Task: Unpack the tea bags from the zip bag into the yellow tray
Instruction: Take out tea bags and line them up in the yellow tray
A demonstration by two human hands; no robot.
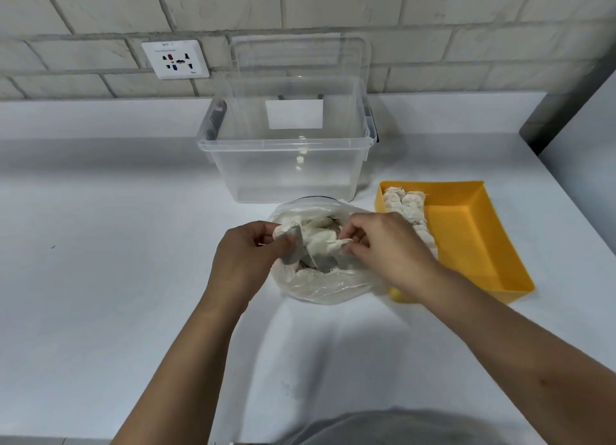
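A clear zip bag lies open on the white counter in front of me, with several pale tea bags bunched at its mouth. My left hand pinches a tea bag at the bag's left side. My right hand pinches another tea bag by its corner over the opening. To the right sits the yellow tray, with a row of tea bags lined along its left wall; my right wrist hides the row's near end.
A clear plastic storage box stands open behind the zip bag, its lid leaning on the brick wall. A wall socket is at the back left. The counter's right edge runs just beyond the tray.
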